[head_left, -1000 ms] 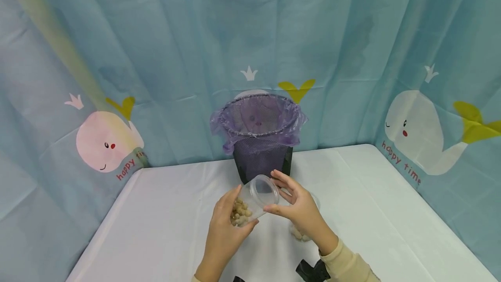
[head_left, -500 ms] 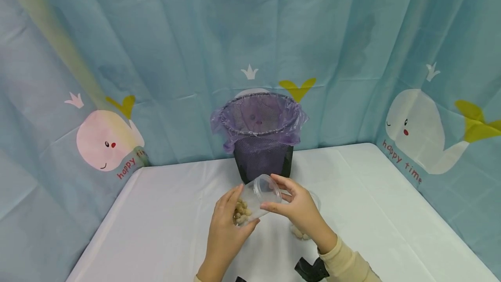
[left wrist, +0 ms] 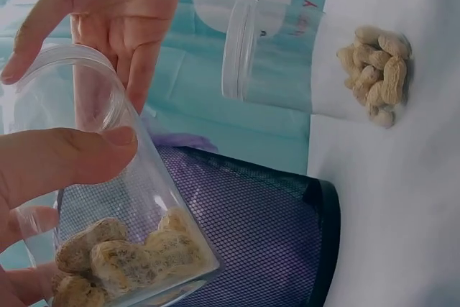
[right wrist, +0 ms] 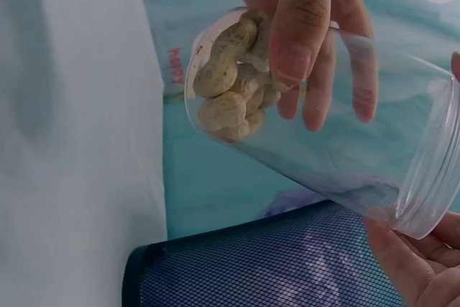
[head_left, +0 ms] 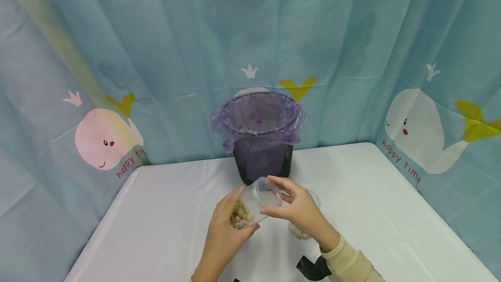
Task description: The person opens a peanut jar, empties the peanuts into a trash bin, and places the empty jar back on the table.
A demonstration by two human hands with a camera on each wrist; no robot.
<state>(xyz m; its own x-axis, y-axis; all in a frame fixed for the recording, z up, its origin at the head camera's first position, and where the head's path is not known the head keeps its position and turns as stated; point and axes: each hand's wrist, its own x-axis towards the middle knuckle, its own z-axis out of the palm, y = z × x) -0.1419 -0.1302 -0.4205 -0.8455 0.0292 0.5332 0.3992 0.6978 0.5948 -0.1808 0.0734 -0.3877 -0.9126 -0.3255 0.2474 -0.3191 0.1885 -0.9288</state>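
Observation:
A clear plastic jar [head_left: 255, 200] is held tilted above the table, its threaded rim toward the right. Several unshelled peanuts [head_left: 240, 216] lie gathered at its base end. My left hand [head_left: 225, 229] grips the jar near the base, thumb on one side and fingers on the other. At the rim, my right hand [head_left: 301, 209] holds on with its thumb and fingers curled around it. Whether a clear lid covers the mouth, I cannot tell. A second clear jar [left wrist: 280, 62] stands upright on the table with peanuts [left wrist: 374, 70] at its bottom; in the head view my right hand partly hides it.
Behind the hands stands a dark mesh wastebasket [head_left: 262, 156] lined with a purple plastic bag [head_left: 291, 129]. A black curved object [head_left: 313, 269] shows beside the right sleeve. Blue printed curtains [head_left: 188, 77] surround the white-covered table [head_left: 156, 221].
The jar has shifted very slightly to the right. My right fingertips have moved a little down and left at the rim. Both hands keep hold of the jar.

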